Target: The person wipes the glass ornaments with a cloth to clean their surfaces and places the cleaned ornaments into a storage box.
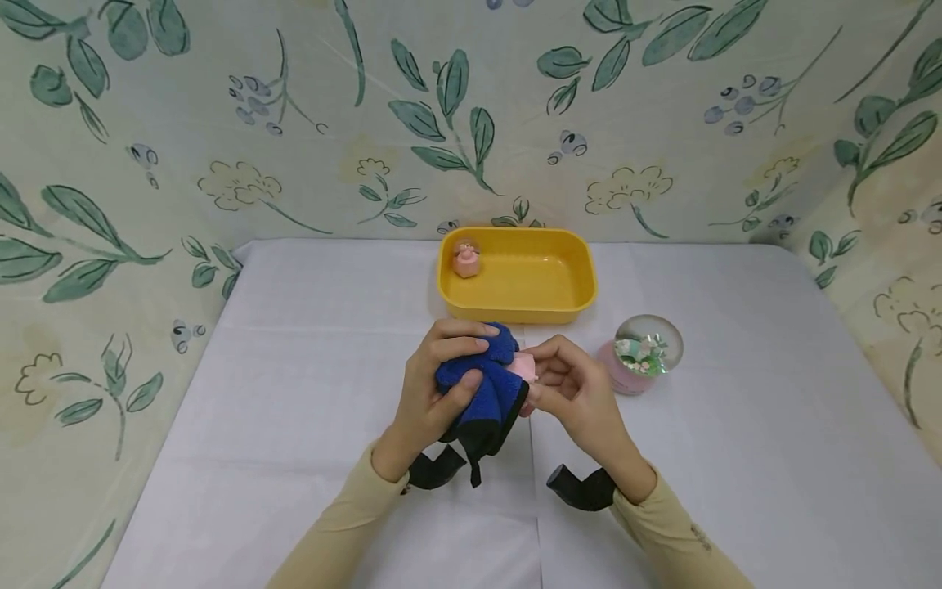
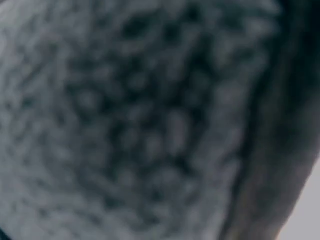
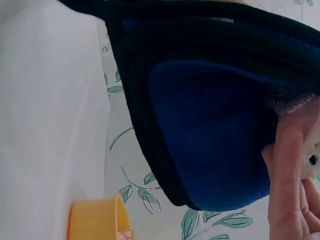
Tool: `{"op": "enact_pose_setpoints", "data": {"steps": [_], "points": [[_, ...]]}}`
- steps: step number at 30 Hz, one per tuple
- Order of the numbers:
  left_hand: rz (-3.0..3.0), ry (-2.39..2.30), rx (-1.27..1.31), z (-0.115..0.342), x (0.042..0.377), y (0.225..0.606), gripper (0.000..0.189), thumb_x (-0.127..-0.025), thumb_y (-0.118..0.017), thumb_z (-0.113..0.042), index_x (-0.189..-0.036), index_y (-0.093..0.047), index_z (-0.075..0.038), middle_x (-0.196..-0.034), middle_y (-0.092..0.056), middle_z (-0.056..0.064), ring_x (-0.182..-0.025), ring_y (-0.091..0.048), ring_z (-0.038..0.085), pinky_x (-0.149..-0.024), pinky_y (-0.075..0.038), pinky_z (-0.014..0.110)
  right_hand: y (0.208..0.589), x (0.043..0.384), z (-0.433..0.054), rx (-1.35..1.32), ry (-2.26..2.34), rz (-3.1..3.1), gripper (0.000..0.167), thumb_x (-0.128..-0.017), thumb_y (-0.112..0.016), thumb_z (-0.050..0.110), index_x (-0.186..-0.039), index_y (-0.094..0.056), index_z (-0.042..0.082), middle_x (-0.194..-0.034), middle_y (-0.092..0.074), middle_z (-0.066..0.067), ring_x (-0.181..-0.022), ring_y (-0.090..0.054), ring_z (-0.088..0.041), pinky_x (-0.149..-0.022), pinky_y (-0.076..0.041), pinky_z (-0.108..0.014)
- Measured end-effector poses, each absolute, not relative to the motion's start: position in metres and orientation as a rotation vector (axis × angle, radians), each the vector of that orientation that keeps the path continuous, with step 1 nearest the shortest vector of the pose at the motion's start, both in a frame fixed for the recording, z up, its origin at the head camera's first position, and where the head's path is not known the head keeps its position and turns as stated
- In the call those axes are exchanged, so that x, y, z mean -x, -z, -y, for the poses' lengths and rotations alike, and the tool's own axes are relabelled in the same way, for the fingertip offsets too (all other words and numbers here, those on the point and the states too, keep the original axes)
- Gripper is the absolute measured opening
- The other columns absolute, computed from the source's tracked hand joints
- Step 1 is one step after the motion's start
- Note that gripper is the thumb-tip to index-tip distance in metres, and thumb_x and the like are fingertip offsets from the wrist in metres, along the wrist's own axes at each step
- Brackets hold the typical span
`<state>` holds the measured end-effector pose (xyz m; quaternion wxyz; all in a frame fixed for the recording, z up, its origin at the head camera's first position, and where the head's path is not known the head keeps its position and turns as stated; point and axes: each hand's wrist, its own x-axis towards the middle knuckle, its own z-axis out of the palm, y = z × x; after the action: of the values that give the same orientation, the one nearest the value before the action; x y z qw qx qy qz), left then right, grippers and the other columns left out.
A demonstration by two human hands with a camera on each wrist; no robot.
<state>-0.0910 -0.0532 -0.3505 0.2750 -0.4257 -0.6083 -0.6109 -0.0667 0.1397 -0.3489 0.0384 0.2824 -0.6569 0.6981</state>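
Note:
A blue cloth with black edging (image 1: 482, 405) is gripped by my left hand (image 1: 427, 384), fingers over its top and thumb in front. Its folds lie against a small pink object (image 1: 523, 366), which my right hand (image 1: 581, 397) pinches between thumb and fingers. In the right wrist view the cloth (image 3: 215, 135) hangs beside the right fingers (image 3: 289, 175), and part of the pink object (image 3: 309, 112) shows with a pale section bearing a dark spot. Most of it is hidden, so its kind is unclear. Blurred, dark fabric (image 2: 140, 125) fills most of the left wrist view.
Behind the hands stands a yellow tray (image 1: 530, 315) with a small pink pig figurine (image 1: 466, 260) at its left end. A snow globe (image 1: 640, 356) on a pink base stands right of my right hand. White cloth (image 1: 294, 393) covers the table; patterned fabric hangs behind.

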Motion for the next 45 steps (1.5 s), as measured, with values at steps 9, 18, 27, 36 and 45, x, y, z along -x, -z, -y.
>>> {"op": "enact_pose_setpoints", "data": {"steps": [9, 18, 27, 36, 45], "points": [[1.638, 1.639, 1.091, 0.057, 0.091, 0.348, 0.026, -0.100, -0.049, -0.030, -0.107, -0.054, -0.005, -0.110, -0.057, 0.019, -0.103, -0.056, 0.034, -0.090, -0.049, 0.042, 0.347, 0.066, -0.142, -1.082, -1.688, 2.114, 0.057, -0.089, -0.068, 0.028, -0.127, -0.047, -0.008, -0.122, -0.055, -0.015, -0.095, -0.062, -0.020, -0.077, -0.055, -0.029], [1.637, 1.638, 1.116, 0.056, 0.090, 0.346, 0.024, -0.101, -0.048, -0.029, -0.103, -0.052, -0.005, -0.109, -0.056, 0.020, -0.101, -0.056, 0.033, -0.088, -0.050, 0.042, 0.349, 0.075, -0.143, -1.158, -1.399, 1.891, 0.051, -0.085, -0.073, 0.028, -0.112, -0.058, -0.013, -0.101, -0.063, -0.019, -0.084, -0.063, -0.019, -0.076, -0.054, -0.022], [1.630, 1.623, 1.151, 0.052, 0.091, 0.347, 0.024, -0.101, -0.047, -0.028, -0.102, -0.052, -0.005, -0.109, -0.055, 0.019, -0.102, -0.055, 0.031, -0.089, -0.050, 0.041, 0.343, 0.065, -0.145, -0.819, -2.211, 2.048, 0.035, -0.084, -0.071, 0.001, -0.114, -0.056, -0.008, -0.101, -0.062, -0.010, -0.082, -0.066, -0.017, -0.070, -0.056, -0.029], [1.639, 1.730, 1.022, 0.052, 0.091, 0.349, 0.029, -0.099, -0.050, -0.033, -0.100, -0.054, -0.004, -0.109, -0.058, 0.018, -0.104, -0.056, 0.032, -0.089, -0.048, 0.041, 0.339, 0.065, -0.142, -1.028, -1.640, 2.152, 0.049, -0.090, -0.068, 0.019, -0.128, -0.050, -0.005, -0.123, -0.055, -0.017, -0.094, -0.061, -0.019, -0.082, -0.053, -0.026], [1.651, 1.787, 1.034, 0.054, 0.091, 0.348, 0.030, -0.100, -0.049, -0.034, -0.099, -0.052, -0.004, -0.108, -0.057, 0.019, -0.103, -0.056, 0.031, -0.089, -0.049, 0.043, 0.342, 0.075, -0.141, -1.123, -1.189, 1.948, 0.053, -0.088, -0.068, 0.036, -0.114, -0.060, -0.009, -0.101, -0.064, -0.017, -0.080, -0.062, -0.020, -0.076, -0.052, -0.020]]}}
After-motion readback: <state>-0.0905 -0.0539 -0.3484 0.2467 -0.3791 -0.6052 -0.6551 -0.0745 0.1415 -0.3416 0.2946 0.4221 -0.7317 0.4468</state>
